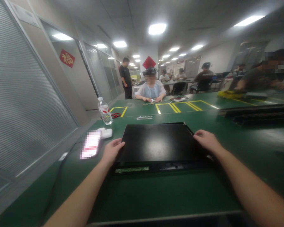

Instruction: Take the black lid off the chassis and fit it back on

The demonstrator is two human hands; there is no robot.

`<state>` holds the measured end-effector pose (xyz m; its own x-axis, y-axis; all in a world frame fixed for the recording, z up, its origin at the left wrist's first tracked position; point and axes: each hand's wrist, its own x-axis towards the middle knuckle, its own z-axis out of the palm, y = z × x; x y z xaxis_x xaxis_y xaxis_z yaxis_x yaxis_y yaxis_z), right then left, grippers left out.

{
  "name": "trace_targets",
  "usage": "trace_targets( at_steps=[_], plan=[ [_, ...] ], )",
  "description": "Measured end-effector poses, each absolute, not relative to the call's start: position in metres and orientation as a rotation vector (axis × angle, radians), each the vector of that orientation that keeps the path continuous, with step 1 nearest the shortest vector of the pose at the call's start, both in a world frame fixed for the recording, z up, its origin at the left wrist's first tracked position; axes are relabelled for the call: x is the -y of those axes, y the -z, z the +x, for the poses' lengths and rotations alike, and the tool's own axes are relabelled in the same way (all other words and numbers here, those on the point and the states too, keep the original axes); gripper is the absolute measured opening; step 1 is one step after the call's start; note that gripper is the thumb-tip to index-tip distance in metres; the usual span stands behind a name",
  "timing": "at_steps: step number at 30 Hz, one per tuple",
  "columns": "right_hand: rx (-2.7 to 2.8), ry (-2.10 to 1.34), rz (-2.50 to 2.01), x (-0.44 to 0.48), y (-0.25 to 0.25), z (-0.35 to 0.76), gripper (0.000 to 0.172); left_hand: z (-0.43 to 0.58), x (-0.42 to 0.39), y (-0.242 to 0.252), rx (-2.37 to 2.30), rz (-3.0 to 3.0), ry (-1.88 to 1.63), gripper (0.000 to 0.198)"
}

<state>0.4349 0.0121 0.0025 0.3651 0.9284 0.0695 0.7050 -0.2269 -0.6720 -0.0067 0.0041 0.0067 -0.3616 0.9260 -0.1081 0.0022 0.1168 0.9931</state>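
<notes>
A glossy black flat panel [161, 142], perhaps a display screen, lies roughly level in front of me. My left hand [114, 149] grips its left edge, thumb on top and some fingers hidden beneath. On the opposite side, my right hand [207, 140] pinches the right edge. Under the panel sits a black frame [175, 166], showing along the near side and at the far right corner. A strip of green circuit board [132, 170] shows in its near left part. Whether panel and frame touch I cannot tell.
Left on the green table [170, 195] are a lit phone [91, 144], a white case [106, 133], a water bottle [105, 111], red-handled scissors [115, 115] and a cable [58, 176]. Dark long parts [262, 115] lie right. A person [150, 88] sits opposite; another leans in at far right.
</notes>
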Motion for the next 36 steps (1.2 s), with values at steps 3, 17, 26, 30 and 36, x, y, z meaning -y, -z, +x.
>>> trace_targets(
  at_steps=[3,17,26,30,36],
  plan=[
    [1.422,-0.433,-2.011,-0.013,-0.002,0.435,0.006,-0.008,-0.004,-0.007,-1.523,0.951,-1.368,0.022],
    [1.374,-0.509,-2.063,-0.016,0.003,0.440,0.015,-0.026,-0.014,0.003,-1.434,0.980,-1.360,0.045],
    [1.370,-0.534,-2.076,-0.016,0.001,0.439,0.015,-0.031,-0.017,0.012,-1.577,1.117,-1.292,0.051],
    [1.365,-0.534,-2.071,-0.015,0.000,0.438,0.015,-0.030,-0.015,0.011,-1.672,1.247,-1.224,0.045],
    [1.366,-0.511,-2.062,-0.014,-0.001,0.437,0.014,-0.024,-0.010,0.003,-1.783,1.412,-1.139,0.031]
  ],
)
